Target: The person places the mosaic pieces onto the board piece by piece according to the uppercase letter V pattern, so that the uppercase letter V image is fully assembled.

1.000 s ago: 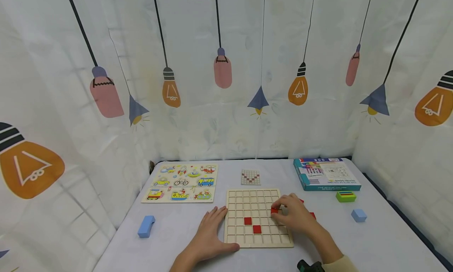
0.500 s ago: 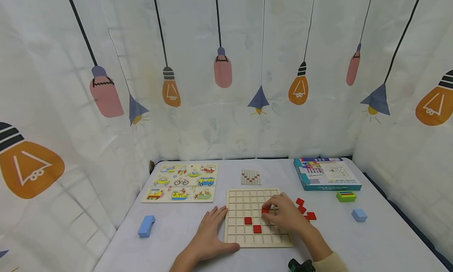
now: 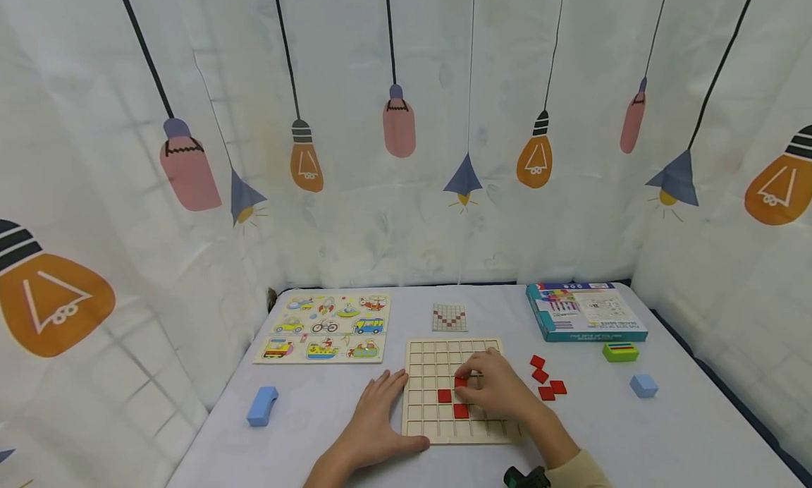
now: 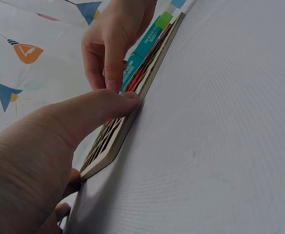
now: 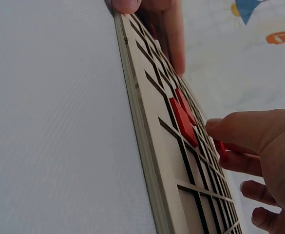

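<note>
A wooden grid board [image 3: 421, 357] lies in front of me, with one red square tile [image 3: 445, 396] and another red square tile [image 3: 461, 411] set in its cells. Between thumb and fingertips my right hand [image 3: 497, 386] pinches a third red tile [image 3: 461, 382], close over the board just beyond those two. In the right wrist view this pinched tile [image 5: 221, 150] stands on edge, partly hidden by fingers. My left hand [image 3: 377, 424] rests against the board's left side, fingers extended, its thumb [image 4: 128, 96] on the near edge.
Several loose red tiles [image 3: 547, 393] lie right of the board. Behind it is a small pattern card [image 3: 450, 318]. A vehicle picture board [image 3: 322, 329] and blue arch block [image 3: 262, 406] sit left; a teal box [image 3: 586, 313], green block [image 3: 620, 352] and blue block [image 3: 643, 386] sit right.
My right hand has moved left across the board, carrying the pinched red tile. The loose tiles at the right have come fully into sight. My left hand has stayed put.
</note>
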{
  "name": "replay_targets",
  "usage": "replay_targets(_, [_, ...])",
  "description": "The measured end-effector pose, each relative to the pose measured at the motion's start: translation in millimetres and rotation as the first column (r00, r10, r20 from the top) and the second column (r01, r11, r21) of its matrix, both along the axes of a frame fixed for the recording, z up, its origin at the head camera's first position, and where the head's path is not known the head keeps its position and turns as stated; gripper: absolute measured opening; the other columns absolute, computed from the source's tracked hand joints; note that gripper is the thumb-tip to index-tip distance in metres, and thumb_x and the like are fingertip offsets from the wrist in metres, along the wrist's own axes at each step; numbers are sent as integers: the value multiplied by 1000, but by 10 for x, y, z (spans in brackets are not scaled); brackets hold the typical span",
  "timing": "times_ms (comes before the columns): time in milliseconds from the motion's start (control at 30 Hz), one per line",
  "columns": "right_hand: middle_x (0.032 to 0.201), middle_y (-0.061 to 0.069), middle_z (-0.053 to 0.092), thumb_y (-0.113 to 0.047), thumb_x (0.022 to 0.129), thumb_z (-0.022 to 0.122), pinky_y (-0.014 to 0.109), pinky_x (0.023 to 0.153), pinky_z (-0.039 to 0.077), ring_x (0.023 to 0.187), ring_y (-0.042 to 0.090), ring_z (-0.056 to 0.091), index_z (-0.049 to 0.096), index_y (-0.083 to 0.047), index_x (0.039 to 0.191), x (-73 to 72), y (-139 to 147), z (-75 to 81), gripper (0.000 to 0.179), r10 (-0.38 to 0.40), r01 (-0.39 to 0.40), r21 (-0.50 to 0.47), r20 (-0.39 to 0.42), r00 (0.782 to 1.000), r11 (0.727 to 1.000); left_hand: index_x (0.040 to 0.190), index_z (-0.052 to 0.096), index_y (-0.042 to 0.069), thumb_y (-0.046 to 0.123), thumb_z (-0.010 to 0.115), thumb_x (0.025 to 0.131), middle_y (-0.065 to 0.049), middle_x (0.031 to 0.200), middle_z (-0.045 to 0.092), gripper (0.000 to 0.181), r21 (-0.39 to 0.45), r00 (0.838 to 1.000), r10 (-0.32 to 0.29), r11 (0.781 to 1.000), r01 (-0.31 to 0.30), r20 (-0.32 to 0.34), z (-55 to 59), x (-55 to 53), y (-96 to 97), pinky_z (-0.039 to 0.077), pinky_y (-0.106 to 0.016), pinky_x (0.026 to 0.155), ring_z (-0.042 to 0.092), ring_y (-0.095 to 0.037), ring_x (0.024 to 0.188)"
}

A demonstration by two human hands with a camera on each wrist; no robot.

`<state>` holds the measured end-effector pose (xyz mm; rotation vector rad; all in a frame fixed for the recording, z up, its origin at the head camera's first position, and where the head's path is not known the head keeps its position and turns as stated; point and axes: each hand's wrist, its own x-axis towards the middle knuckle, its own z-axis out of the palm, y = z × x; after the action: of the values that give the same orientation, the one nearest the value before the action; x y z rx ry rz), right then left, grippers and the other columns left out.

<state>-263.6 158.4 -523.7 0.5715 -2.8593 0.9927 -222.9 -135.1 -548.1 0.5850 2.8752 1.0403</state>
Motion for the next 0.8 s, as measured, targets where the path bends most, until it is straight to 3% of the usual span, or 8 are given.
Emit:
replay_targets(133, [109,-19,74,-39,91,91,34,91,56,110,13,52,86,-27,112,-11,-65,-2,25,14,-14,-7,3,1000,1000,169,44,7,75,92,72,-10,177,45,128,-10,1000,-6,1000,6,2,10,-4,-1,17,-69,141,27,-43,170])
replay_targets(267, [110,-18,73,-41,93,91,32,86,54,107,12,50,86,-28,112,-10,-130,-5,24,17,-17,1,5,1000,1000,169,44,7,75,91,73,-11,177,44,127,-19,1000,-12,1000,12,3,19,-2,0,18,-70,141,27,-44,170])
replay_targets(500, [112,-18,74,-42,93,90,37,94,56,109,9,52,86,-31,110,-29,-229,-36,21,27,-26,34,-30,999,999,170,43,7,74,91,74,-10,177,44,127,-17,1000,-12,1000,12,6,30,13,1,18,-71,140,27,-44,170])
replay_targets(800, [112,-18,75,-42,94,89,31,85,51,101,8,49,85,-30,111,-64,-340,-92,21,51,-49,33,-73,996,998,169,43,5,73,92,73,-12,177,44,127,-14,1000,-15,1000,15,-6,23,9,-4,17,-71,140,28,-44,170])
